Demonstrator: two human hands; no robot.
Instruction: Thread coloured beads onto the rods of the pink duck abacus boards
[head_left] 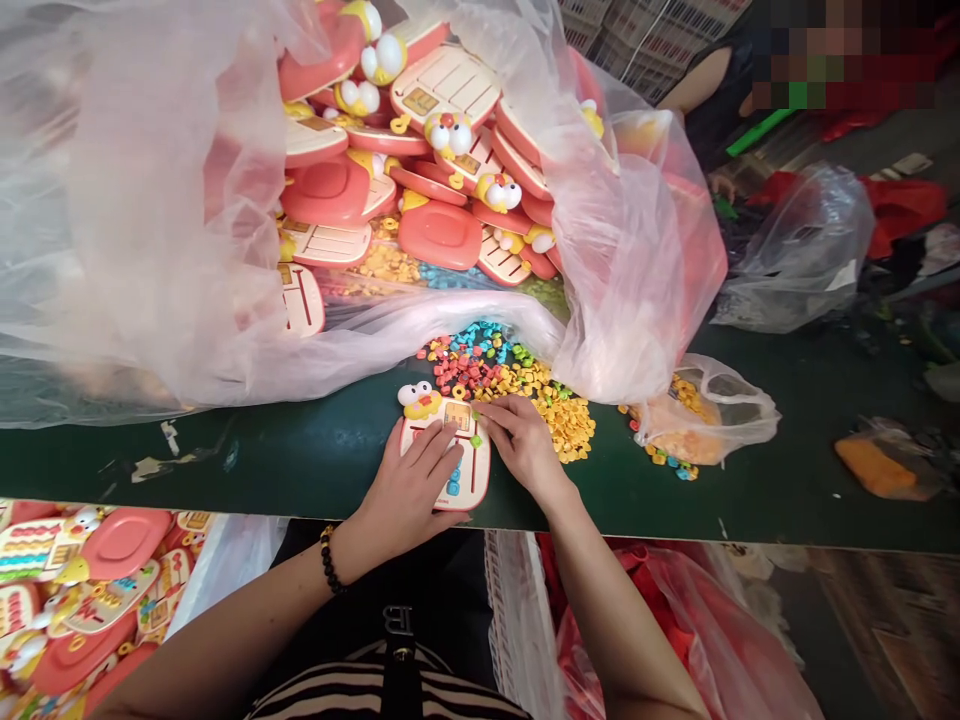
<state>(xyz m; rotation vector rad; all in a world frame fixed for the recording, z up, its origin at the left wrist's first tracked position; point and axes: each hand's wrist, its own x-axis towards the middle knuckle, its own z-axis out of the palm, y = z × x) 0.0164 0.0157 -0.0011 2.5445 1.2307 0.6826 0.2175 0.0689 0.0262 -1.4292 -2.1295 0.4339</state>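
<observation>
"Where's the duck-faced slotted board [466,468]?"
"Seven o'clock of the bead heap [521,380], beneath a flattened left hand [409,475]; right hand [523,440] pinches a green bead [475,413] near one o'clock."
"Progress?"
"Blue beads [453,480] on, green begun; seemingly unfinished."

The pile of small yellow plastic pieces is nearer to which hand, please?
Right: the right hand is beside the pile; the left hand lies farther off, on the cream, red-edged toy board.
</observation>
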